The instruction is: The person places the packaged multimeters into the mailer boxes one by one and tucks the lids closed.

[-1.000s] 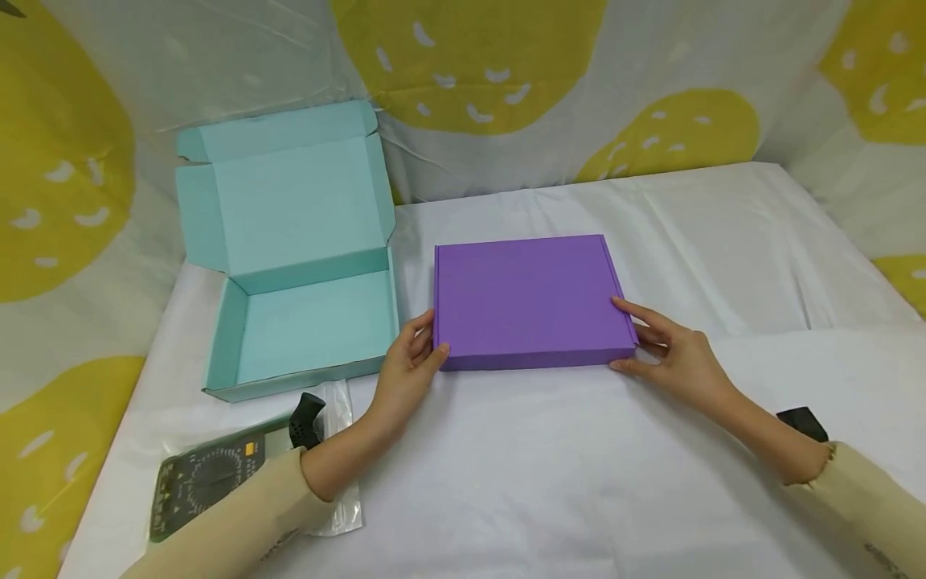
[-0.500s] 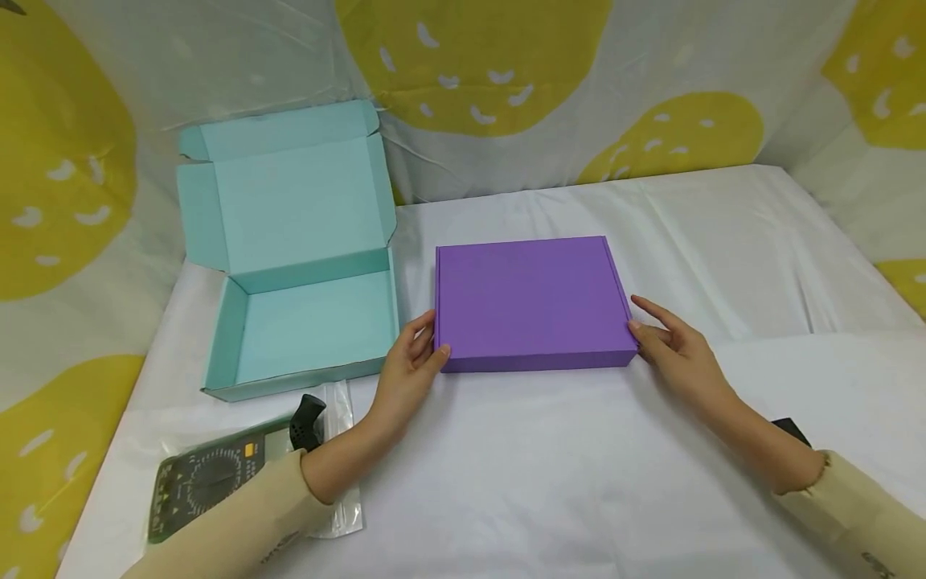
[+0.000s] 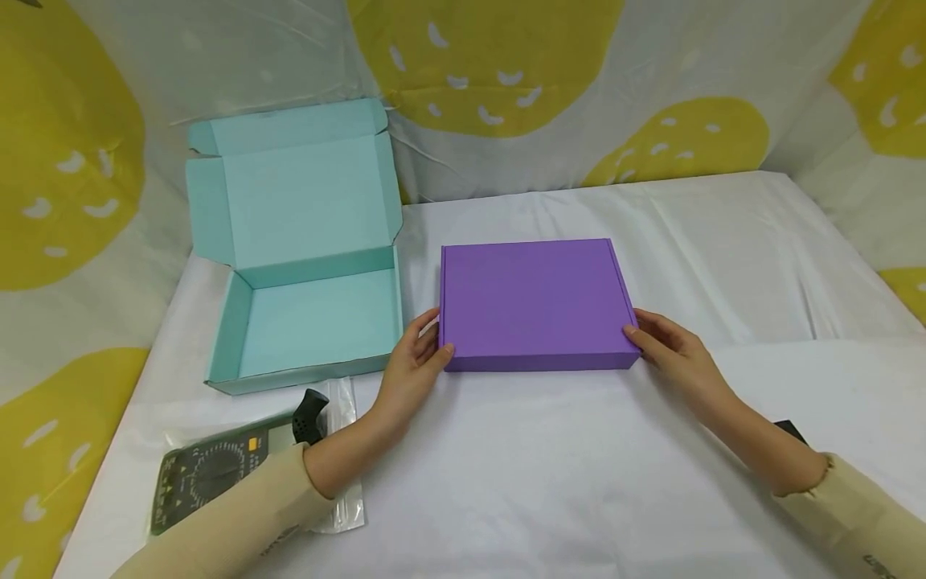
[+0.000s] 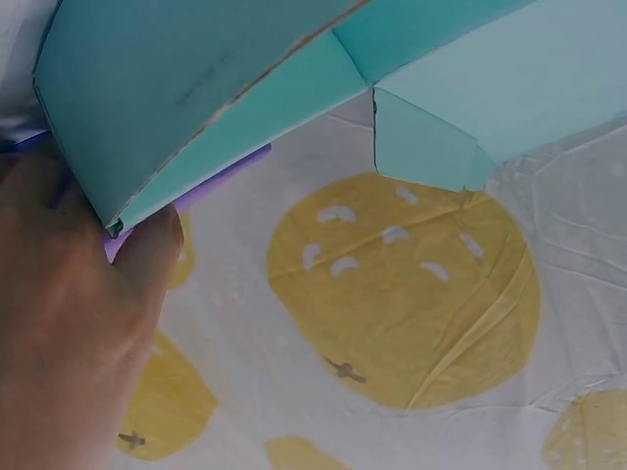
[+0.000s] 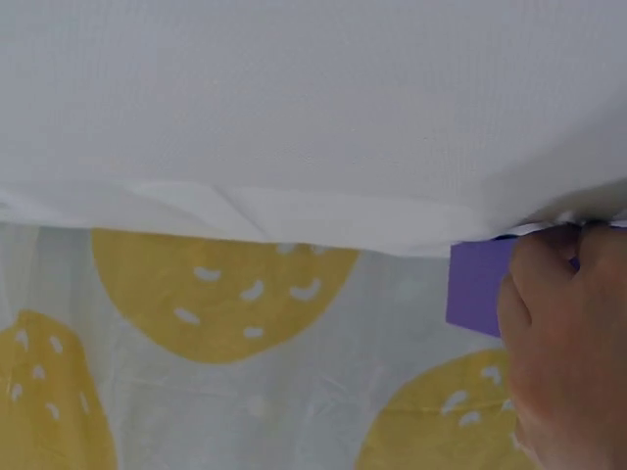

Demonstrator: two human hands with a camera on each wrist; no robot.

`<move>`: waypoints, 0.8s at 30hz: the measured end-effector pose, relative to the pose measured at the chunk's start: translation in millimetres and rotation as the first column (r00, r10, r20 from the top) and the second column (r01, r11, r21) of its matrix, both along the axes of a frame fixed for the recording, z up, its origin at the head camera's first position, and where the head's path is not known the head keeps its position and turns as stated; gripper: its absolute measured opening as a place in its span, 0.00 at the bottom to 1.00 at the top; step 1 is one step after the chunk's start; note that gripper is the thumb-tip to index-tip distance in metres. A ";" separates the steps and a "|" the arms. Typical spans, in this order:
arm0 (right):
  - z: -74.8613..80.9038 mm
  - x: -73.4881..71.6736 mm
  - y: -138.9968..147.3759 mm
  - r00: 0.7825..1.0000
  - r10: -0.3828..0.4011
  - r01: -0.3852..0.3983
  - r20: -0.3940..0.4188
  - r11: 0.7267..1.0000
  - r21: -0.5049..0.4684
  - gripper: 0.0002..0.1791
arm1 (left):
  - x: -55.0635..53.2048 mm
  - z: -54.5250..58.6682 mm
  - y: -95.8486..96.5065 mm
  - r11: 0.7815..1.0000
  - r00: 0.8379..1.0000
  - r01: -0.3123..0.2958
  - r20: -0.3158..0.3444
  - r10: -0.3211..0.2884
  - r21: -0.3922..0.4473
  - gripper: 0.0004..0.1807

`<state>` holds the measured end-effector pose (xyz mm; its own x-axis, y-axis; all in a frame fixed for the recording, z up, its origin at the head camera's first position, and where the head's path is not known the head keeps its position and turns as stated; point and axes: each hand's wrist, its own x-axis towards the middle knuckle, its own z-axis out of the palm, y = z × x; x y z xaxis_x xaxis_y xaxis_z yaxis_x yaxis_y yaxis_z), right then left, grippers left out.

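A closed purple cardboard box (image 3: pixel 535 299) lies flat on the white cloth in the head view. My left hand (image 3: pixel 407 371) grips its left side near the front corner, thumb at the front and fingers along the side. At the right front corner my right hand (image 3: pixel 683 362) holds the box, its thumb on the top edge and its fingers against the right side, partly hidden. The right wrist view shows a strip of the purple box (image 5: pixel 477 287) beside the right hand (image 5: pixel 578 343). To the left stands a light teal box (image 3: pixel 318 322) with its lid raised.
A multimeter (image 3: pixel 206 476) in a clear plastic bag (image 3: pixel 347 507) lies at the front left, partly under the left sleeve. A small black object (image 3: pixel 791 431) shows behind the right forearm. Patterned fabric (image 3: pixel 485 72) hangs behind the table.
The right hand has shifted its hold: its thumb moved from the front face to the top edge, its forefinger lifted off, then came down along the right side. The left hand keeps its grip.
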<state>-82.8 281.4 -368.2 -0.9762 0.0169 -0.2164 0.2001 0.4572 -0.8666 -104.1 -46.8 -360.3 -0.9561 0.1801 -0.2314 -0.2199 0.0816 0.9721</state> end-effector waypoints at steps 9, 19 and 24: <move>3.1 0.9 -0.6 0.998 0.026 -0.025 0.062 1.000 -0.008 0.36 | 0.1 -1.3 2.1 1.000 0.999 -0.002 0.042 0.002 0.000 0.31; 6.0 -1.6 -7.2 0.994 0.033 -0.024 0.108 0.996 -0.084 0.38 | -1.6 -3.3 2.6 1.000 0.999 -0.017 0.051 0.017 -0.003 0.30; 8.8 -4.8 -12.7 0.987 0.056 -0.039 0.147 0.992 -0.116 0.40 | 0.4 -3.1 3.2 1.000 0.999 -0.005 0.043 0.005 -0.005 0.30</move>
<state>-87.6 268.8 -359.4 -0.9315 -0.0617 -0.3584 0.3120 0.3707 -0.8748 -103.7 -43.6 -363.4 -0.9462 0.1740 -0.2729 -0.2616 0.0850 0.9614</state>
